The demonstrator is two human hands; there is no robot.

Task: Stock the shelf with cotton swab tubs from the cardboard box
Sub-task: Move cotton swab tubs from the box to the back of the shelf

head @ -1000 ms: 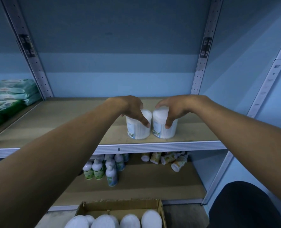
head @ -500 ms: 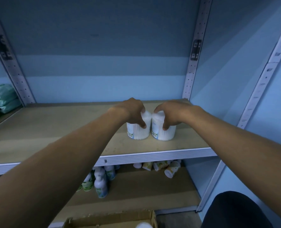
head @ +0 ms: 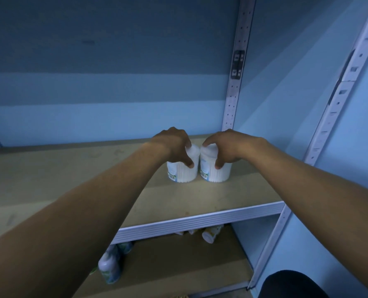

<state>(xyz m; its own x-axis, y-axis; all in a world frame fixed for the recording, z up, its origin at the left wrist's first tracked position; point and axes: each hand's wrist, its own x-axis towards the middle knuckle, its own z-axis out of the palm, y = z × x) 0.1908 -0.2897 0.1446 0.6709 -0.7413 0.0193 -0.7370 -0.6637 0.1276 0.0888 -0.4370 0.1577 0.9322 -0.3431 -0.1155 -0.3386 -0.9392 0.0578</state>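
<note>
Hands on the tubs, both of them, up on the wooden shelf (head: 49,179). The left hand (head: 174,145) comes over the top of the left cotton swab tub (head: 182,174), fingers (head: 189,164) curled down over its lid and front wall, thumb side wrapped round the white cap. The right hand (head: 224,147) does the mirror job on the right cotton swab tub (head: 216,175), its fingers bent over the lid with one tip pressing the front of the ribbed wall. So each hand is grasping its own tub from above.

Both tubs stand upright on the shelf board, set toward the right end and back from the front edge, and they sit touching side by side at the lids. Each shows a pale label and a small barcode strip low on its left side. Both forearms stretch long and bare from the bottom corners of the view up to the tubs.

Behind the right tub a perforated metal upright (head: 234,82) rises against the blue wall (head: 103,93), and a second upright (head: 338,100) slants up at the right. Below the shelf's grey metal front rail (head: 200,222), a lower shelf (head: 178,265) carries a few green-and-white bottles (head: 110,267) at the left and some small containers (head: 210,233) lying on their sides further back. A dark rounded shape (head: 290,284) fills the bottom right corner; what it is cannot be made out.
</note>
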